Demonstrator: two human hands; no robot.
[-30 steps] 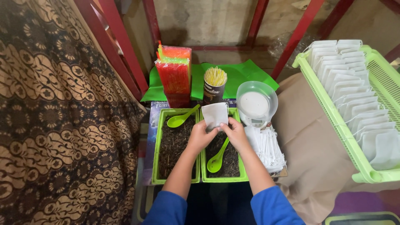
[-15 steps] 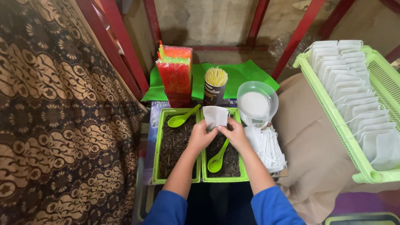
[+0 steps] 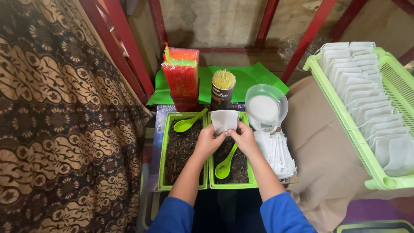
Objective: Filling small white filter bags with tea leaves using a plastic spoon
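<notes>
My left hand point(image 3: 208, 140) and my right hand point(image 3: 243, 138) both pinch the lower edge of a small white paper bag point(image 3: 224, 121), held upright over the right green tray point(image 3: 233, 184). That tray holds dark dried leaves and a green spoon point(image 3: 225, 164) lying in them, just under my right hand. A second green tray point(image 3: 163, 168) of the same dark leaves lies to the left, with another green spoon point(image 3: 187, 124) at its far end.
A stack of empty white bags point(image 3: 278, 153) lies right of the trays. A clear bowl on a small scale point(image 3: 266, 105), a cup of yellow sticks point(image 3: 223, 88) and red and orange packets point(image 3: 181, 77) stand behind. A green basket point(image 3: 340, 116) with filled bags is at right, a patterned curtain point(image 3: 56, 129) at left.
</notes>
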